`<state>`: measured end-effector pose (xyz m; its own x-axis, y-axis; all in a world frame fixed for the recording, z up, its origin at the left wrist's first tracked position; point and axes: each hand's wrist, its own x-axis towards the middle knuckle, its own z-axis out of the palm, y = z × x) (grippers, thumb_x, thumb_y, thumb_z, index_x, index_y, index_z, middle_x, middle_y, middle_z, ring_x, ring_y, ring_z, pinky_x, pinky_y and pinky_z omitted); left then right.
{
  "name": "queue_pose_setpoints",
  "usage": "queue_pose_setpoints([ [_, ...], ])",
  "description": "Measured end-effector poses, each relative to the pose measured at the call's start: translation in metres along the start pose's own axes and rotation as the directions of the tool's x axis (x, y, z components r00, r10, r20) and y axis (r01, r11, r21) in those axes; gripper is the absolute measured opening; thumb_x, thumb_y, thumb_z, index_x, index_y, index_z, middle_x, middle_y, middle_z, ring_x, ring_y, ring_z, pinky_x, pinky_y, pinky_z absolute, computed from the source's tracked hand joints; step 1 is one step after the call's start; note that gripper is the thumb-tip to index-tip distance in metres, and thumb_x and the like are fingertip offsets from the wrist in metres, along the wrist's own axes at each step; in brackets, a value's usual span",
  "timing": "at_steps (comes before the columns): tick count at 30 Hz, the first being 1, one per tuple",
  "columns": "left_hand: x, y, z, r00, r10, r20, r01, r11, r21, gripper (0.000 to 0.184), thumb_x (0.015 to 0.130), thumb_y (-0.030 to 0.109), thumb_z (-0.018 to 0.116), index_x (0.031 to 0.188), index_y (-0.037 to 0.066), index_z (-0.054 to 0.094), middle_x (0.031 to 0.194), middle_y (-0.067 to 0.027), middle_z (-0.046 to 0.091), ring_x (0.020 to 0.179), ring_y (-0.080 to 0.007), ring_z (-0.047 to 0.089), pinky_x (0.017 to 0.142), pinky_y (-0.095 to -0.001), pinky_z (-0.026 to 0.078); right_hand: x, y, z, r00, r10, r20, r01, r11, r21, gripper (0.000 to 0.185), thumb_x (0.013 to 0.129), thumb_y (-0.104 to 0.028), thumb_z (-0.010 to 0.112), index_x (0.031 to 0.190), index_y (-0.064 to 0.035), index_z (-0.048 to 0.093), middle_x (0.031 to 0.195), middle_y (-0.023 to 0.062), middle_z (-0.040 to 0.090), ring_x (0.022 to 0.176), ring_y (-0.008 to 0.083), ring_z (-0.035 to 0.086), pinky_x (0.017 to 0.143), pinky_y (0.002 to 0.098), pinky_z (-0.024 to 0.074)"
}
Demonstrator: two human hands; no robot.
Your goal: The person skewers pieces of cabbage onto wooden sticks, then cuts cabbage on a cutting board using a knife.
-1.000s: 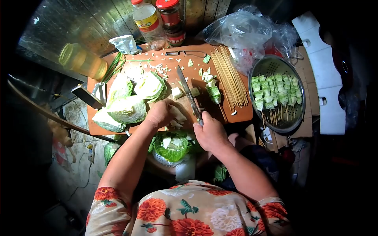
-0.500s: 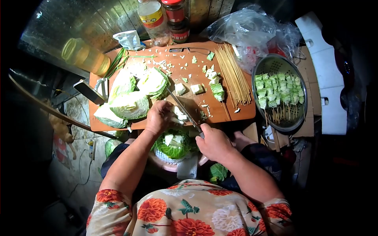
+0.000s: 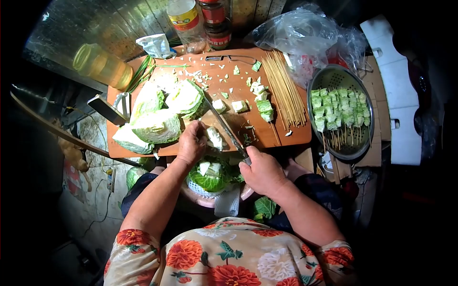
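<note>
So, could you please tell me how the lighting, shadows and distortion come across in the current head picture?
Head view: strong light nearly washes out the cabbage wedges; head view: a darker patch, probably shadow, lies beside the knife; head view: the outer edges sink into black, hiding detail; head view: the white foam piece looks bent, perhaps partly from wide-angle distortion.

The knife blade (image 3: 225, 125) looks dull metal, the skewers (image 3: 285, 90) matt wood, the bag (image 3: 298, 33) glossy, crinkled plastic.
</note>
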<state>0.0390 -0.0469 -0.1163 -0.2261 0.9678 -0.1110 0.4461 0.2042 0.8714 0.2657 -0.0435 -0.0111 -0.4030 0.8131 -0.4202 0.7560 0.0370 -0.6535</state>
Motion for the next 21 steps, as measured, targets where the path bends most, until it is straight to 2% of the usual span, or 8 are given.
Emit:
queue_pose_setpoints([
  [10, 0.001, -0.005, 0.000, 0.999, 0.033, 0.000, -0.033, 0.999, 0.040, 0.023, 0.073, -0.008, 0.055, 0.091, 0.006, 0.054, 0.078, -0.0084, 0.055, 0.071, -0.0225, 0.056, 0.069, -0.0317, 0.049, -0.002, -0.004, -0.002, 0.999, 0.017, 0.040, -0.016, 1.000, -0.018, 0.033, 0.085, -0.023, 0.057, 0.106, 0.0018, 0.051, 0.080, 0.0272, 0.063, 0.081, 0.0456, 0.061, 0.073, 0.0522, 0.0482],
  [13, 0.001, -0.004, 0.000, 1.000, 0.029, 0.007, -0.030, 0.998, 0.050, 0.023, 0.073, -0.008, 0.055, 0.091, 0.006, 0.054, 0.078, -0.0081, 0.055, 0.071, -0.0217, 0.057, 0.069, -0.0311, 0.049, -0.001, -0.004, -0.001, 1.000, 0.016, 0.025, -0.016, 1.000, -0.018, 0.033, 0.085, -0.023, 0.057, 0.105, 0.0018, 0.051, 0.080, 0.0270, 0.063, 0.080, 0.0456, 0.061, 0.073, 0.0522, 0.0482],
  [15, 0.000, -0.002, 0.001, 1.000, 0.001, 0.008, -0.001, 1.000, 0.001, 0.019, 0.077, -0.010, 0.056, 0.088, 0.005, 0.054, 0.077, -0.0007, 0.053, 0.072, -0.0105, 0.052, 0.069, -0.0240, 0.045, -0.002, -0.004, -0.001, 1.000, 0.008, 0.024, -0.008, 1.000, -0.024, 0.032, 0.085, -0.023, 0.057, 0.105, 0.0017, 0.051, 0.079, 0.0269, 0.063, 0.080, 0.0456, 0.061, 0.072, 0.0524, 0.0482],
  [21, 0.001, 0.002, 0.000, 0.998, -0.035, 0.045, 0.037, 0.999, -0.039, 0.017, 0.079, -0.006, 0.061, 0.092, 0.004, 0.057, 0.081, -0.0015, 0.057, 0.077, -0.0105, 0.057, 0.073, -0.0245, 0.048, -0.001, -0.004, 0.002, 0.998, -0.016, 0.053, 0.019, 0.998, -0.065, 0.030, 0.085, -0.022, 0.058, 0.102, 0.0007, 0.050, 0.076, 0.0265, 0.062, 0.077, 0.0456, 0.061, 0.071, 0.0531, 0.0483],
])
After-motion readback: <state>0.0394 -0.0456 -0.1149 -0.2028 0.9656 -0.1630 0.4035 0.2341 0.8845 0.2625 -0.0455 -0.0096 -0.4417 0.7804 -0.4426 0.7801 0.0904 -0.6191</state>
